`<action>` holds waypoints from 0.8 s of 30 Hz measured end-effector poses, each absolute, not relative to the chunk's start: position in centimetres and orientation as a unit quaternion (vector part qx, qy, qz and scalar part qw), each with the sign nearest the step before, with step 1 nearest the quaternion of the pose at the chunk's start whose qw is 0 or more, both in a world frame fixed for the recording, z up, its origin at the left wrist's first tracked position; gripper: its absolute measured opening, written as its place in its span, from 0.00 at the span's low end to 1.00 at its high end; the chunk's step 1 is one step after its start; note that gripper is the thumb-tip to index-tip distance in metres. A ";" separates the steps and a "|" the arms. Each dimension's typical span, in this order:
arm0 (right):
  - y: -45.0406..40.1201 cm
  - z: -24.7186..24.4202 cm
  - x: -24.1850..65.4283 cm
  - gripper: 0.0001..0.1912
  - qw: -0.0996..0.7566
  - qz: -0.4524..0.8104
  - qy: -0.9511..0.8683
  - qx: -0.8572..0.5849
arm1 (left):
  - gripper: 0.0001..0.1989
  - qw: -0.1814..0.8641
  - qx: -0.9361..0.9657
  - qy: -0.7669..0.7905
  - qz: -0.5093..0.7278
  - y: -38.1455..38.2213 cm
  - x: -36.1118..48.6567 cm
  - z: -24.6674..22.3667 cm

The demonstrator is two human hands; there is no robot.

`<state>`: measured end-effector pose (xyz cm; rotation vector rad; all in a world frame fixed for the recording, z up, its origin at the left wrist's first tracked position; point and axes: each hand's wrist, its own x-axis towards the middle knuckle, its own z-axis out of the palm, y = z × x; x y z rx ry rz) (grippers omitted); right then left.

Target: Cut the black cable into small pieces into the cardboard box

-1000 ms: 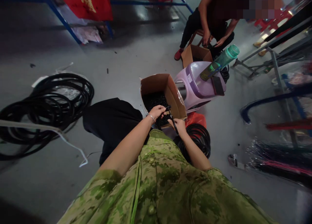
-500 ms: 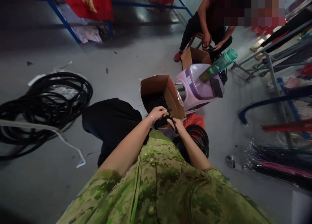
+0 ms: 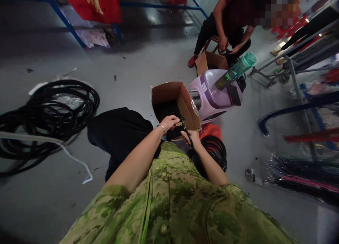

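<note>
Over the near side of an open cardboard box [image 3: 192, 111] my two hands work close together. My right hand [image 3: 194, 138] is closed around black-handled scissors [image 3: 189, 139], whose blades point up toward the left hand. Thumb and fingers of my left hand [image 3: 170, 122] pinch the end of a thin black strip [image 3: 181, 119], which sits by the scissor blades; its exact kind is too small to make out. Inside the box lies a heap of small black pieces [image 3: 165, 109]. A coil of black tubing [image 3: 215, 152] rests beside my right forearm, partly hidden by it.
A purple stool [image 3: 209, 92] carries a green bottle [image 3: 235, 72] and a dark phone [image 3: 234, 95]. Beyond it, a seated co-worker [image 3: 222, 32] handles something above another box [image 3: 205, 62]. Large black coils [image 3: 53, 113] lie left; a metal rack [image 3: 296, 77] stands right.
The scissors' blades have shifted slightly and stand more upright beside the pinched black strip. Both hands stay nearly in place; the whole view has slid a little.
</note>
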<state>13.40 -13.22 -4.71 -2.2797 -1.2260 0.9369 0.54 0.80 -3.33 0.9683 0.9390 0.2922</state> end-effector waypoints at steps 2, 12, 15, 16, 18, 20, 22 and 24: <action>-13.3 -5.0 13.2 0.31 0.190 0.321 -0.435 -0.819 | 0.08 0.773 0.437 0.438 0.141 0.8 0.6 -3.4; -13.3 -6.1 12.0 0.30 0.191 0.304 -0.419 -0.834 | 0.08 0.745 0.438 0.482 0.147 0.6 0.8 -3.6; -13.3 -6.1 12.2 0.29 0.187 0.314 -0.417 -0.832 | 0.08 0.742 0.446 0.477 0.152 0.6 0.9 -3.6; -13.2 -6.1 12.4 0.29 0.187 0.320 -0.416 -0.830 | 0.08 0.741 0.451 0.474 0.150 0.6 0.9 -3.6; -13.1 -6.1 12.8 0.29 0.190 0.341 -0.415 -0.822 | 0.07 0.737 0.470 0.465 0.141 0.5 0.9 -3.6; -12.8 -6.2 13.3 0.29 0.194 0.363 -0.423 -0.807 | 0.07 0.733 0.495 0.449 0.125 0.5 0.9 -3.7; -12.4 -6.1 13.7 0.29 0.194 0.372 -0.437 -0.796 | 0.06 0.733 0.512 0.434 0.109 0.6 0.8 -3.7; -12.0 -5.9 14.2 0.29 0.192 0.371 -0.457 -0.785 | 0.07 0.734 0.525 0.421 0.093 0.7 0.6 -3.8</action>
